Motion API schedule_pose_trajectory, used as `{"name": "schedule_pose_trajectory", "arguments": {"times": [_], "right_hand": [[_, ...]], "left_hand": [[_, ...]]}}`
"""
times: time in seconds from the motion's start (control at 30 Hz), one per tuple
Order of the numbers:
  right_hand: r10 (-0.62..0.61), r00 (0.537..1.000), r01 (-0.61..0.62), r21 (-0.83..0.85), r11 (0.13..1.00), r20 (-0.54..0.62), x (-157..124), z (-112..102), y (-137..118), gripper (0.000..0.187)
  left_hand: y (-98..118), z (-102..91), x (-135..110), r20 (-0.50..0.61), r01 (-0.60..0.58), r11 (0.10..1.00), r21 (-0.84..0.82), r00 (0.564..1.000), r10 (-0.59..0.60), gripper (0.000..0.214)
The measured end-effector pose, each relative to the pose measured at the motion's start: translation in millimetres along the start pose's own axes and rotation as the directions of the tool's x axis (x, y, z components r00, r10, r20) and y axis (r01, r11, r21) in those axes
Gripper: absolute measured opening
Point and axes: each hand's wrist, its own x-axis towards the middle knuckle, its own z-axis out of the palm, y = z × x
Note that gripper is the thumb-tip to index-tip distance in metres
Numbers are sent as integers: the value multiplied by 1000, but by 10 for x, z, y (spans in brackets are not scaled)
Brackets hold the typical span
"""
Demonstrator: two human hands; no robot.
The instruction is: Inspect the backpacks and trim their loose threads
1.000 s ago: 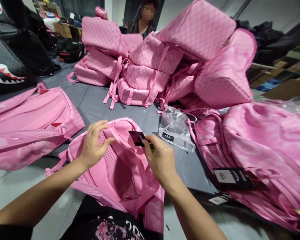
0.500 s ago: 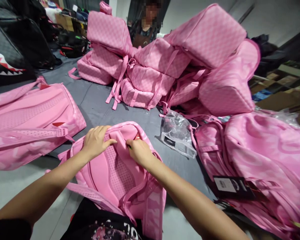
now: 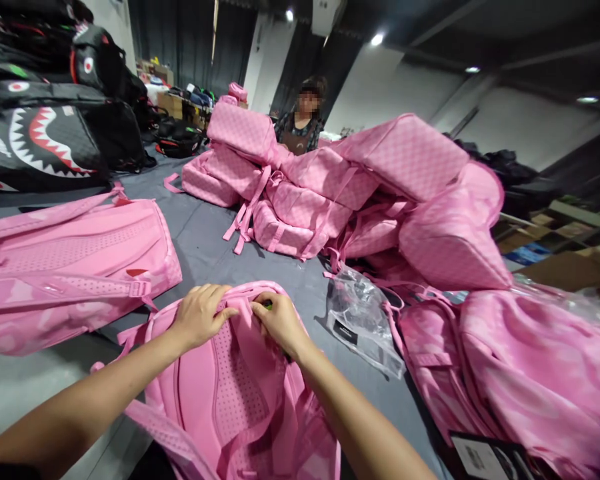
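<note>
A pink backpack (image 3: pixel 190 380) leans upright at the near table edge, its padded back panel and straps facing me. Along its top left edge my left hand (image 3: pixel 203 317) is closed, fingers over the rim and thumb on the panel. Just right of it, my right hand (image 3: pixel 280 323) is closed at the top of the panel, thumb and fingertips against the pink fabric. A small dark and green thing (image 3: pixel 267 305) shows inside the curled right fingers; its kind is hidden.
Another pink backpack (image 3: pixel 80 267) lies at left. Pink checkered bags (image 3: pixel 320 180) are piled ahead, with a person (image 3: pixel 300 130) behind them. A clear plastic bag (image 3: pixel 363 320) and a tagged pink backpack (image 3: pixel 535 367) are at right. Black shark-mouth bags (image 3: pixel 50 143) stand far left.
My view has tilted up, so everything sits lower and more of the ceiling shows. Both hands stay at the backpack's top, the right one slightly nearer the rim.
</note>
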Motion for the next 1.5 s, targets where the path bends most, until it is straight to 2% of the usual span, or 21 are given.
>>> {"name": "schedule_pose_trajectory", "arguments": {"times": [0.07,0.1,0.23,0.4,0.5,0.57,0.63,0.8,0.9,1.0,1.1,1.2,1.27,1.3,1.37,1.43,1.5], "right_hand": [[66,998,-68,141,988,18,20,44,20,21],[86,996,-87,154,984,16,28,64,28,22],[113,994,-113,142,983,8,54,104,42,21],[60,996,-69,131,989,72,-84,-7,82,17],[-176,983,179,-75,981,43,-164,-53,164,27],[-340,940,333,-279,901,25,-154,-32,219,30],[-403,914,384,-388,838,34,-108,20,248,23],[-402,912,368,-592,717,81,-52,104,131,23],[-350,921,361,-715,599,171,-100,52,16,27],[-308,915,393,-749,533,260,-216,-66,63,28],[-176,937,346,-747,567,301,-455,-202,333,27],[-47,977,192,-768,611,207,-768,-294,621,33],[-44,989,137,-781,609,139,-970,-317,723,31],[-45,992,116,-758,642,114,-1071,-319,748,28],[-10,990,98,-615,783,144,-1282,-320,771,25],[84,946,50,-398,916,312,-1502,-342,779,24],[227,846,-103,-270,957,482,-1698,-421,746,39]], "left_hand": [[6,6,3,2,4,1000,5,1000,-4,42],[9,8,4,6,7,1000,11,1000,-7,43],[10,4,16,36,29,999,30,999,-30,46],[-7,-47,11,33,22,1000,20,999,-23,48],[-21,-59,-7,11,-4,1000,2,1000,4,49],[-32,-54,-16,-8,-17,1000,-3,1000,17,50],[-42,-47,-18,-25,-25,1000,-4,999,25,51],[-62,-48,-8,-30,-30,1000,-8,999,30,53],[-77,-48,-13,-15,-39,999,-6,999,38,54],[-84,-47,-17,16,-21,1000,0,1000,21,53],[-46,-72,43,61,56,998,-3,997,-56,45],[32,-150,196,207,134,991,-24,970,-126,40],[90,-240,304,340,155,987,-35,931,-135,49],[126,-297,344,402,157,987,-29,906,-133,51],[234,-444,387,477,148,989,6,869,-133,43],[417,-644,411,465,94,995,23,880,-94,28],[676,-919,485,372,-66,998,-13,926,66,19]]}}
